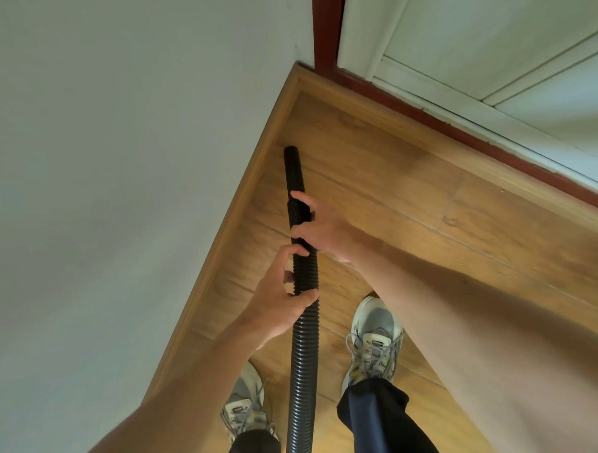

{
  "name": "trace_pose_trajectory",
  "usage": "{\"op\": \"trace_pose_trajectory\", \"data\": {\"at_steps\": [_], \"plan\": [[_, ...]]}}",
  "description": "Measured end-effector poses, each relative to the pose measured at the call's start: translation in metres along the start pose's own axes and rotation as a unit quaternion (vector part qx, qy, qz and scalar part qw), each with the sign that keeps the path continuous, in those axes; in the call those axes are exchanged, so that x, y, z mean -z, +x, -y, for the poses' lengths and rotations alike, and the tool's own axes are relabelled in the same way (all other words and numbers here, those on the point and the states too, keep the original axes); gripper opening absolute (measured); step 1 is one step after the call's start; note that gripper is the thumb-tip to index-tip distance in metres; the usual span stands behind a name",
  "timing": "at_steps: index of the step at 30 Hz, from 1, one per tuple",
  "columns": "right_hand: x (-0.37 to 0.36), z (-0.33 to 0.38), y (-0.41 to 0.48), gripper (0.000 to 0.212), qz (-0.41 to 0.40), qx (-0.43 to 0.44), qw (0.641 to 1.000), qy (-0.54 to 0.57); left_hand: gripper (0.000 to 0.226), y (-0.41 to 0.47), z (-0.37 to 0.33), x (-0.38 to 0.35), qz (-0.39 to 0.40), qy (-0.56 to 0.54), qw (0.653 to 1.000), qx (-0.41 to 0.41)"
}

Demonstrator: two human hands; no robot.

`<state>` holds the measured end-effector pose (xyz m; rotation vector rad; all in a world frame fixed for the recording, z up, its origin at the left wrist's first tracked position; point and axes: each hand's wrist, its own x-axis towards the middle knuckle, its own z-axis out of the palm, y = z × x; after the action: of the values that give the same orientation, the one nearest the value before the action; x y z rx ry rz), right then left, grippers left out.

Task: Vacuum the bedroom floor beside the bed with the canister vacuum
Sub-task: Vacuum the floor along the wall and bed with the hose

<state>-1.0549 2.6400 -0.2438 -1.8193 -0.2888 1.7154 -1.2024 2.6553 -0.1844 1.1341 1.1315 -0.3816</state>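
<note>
A black ribbed vacuum hose runs up from the bottom of the head view between my feet. Its smooth open end points down at the wooden floor, close to the skirting board by the wall corner. My right hand grips the hose just behind the smooth end piece. My left hand holds the ribbed part a little lower, fingers curled round it. The canister and the bed are out of view.
A white wall fills the left side, edged by a wooden skirting board. A white door in a dark red frame closes the far side. My two grey sneakers stand on the floor.
</note>
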Motion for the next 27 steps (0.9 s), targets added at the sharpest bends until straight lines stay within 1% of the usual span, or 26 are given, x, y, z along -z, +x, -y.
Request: {"op": "trace_pose_trajectory", "data": {"at_steps": [5,11,15,22,27], "plan": [[0.001,0.014,0.014,0.08,-0.009,0.002,1.0,-0.011,0.055,0.013,-0.009,0.008,-0.011,0.006,1.0,-0.01],[0.022,0.023,0.024,0.078,-0.034,0.012,0.999,-0.008,0.056,0.033,-0.025,0.002,-0.015,0.029,0.999,-0.031],[0.039,0.024,0.025,0.076,-0.046,0.015,0.999,-0.006,0.056,0.044,-0.036,-0.004,0.001,0.038,0.999,-0.036],[0.069,0.009,0.018,0.074,-0.089,0.005,0.996,0.001,0.055,0.054,-0.05,-0.032,0.034,0.034,0.998,-0.044],[0.079,0.011,0.022,0.075,-0.087,0.002,0.996,0.008,0.055,0.059,-0.053,-0.035,0.038,0.03,0.998,-0.04]]}}
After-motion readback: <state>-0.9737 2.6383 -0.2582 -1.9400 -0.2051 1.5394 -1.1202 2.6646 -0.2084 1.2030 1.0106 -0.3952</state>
